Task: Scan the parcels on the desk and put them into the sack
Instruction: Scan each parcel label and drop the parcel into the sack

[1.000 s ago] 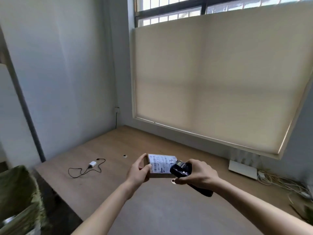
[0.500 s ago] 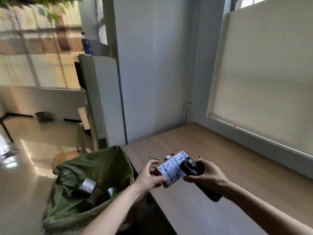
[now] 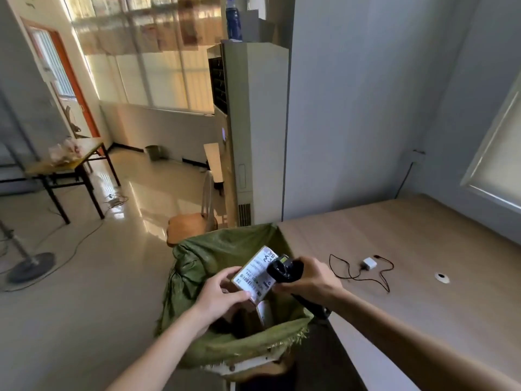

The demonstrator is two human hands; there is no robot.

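Head view: left hand [image 3: 218, 296] pinches labelled parcel [image 3: 255, 273] above open sack [image 3: 197, 258]; right hand [image 3: 313, 279] grips scanner [image 3: 283, 269] beside desk [image 3: 408, 277] edge.

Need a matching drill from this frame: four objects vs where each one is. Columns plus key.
Things:
1. small cardboard parcel with white label
2. black handheld scanner
3. green woven sack
4. white charger block with black cable

Places:
A. lying on the wooden desk
B. held in the right hand
C. open-mouthed at the desk's end
D. held in the left hand, over the sack

Pairs: 1-D, 2-B, 3-C, 4-A
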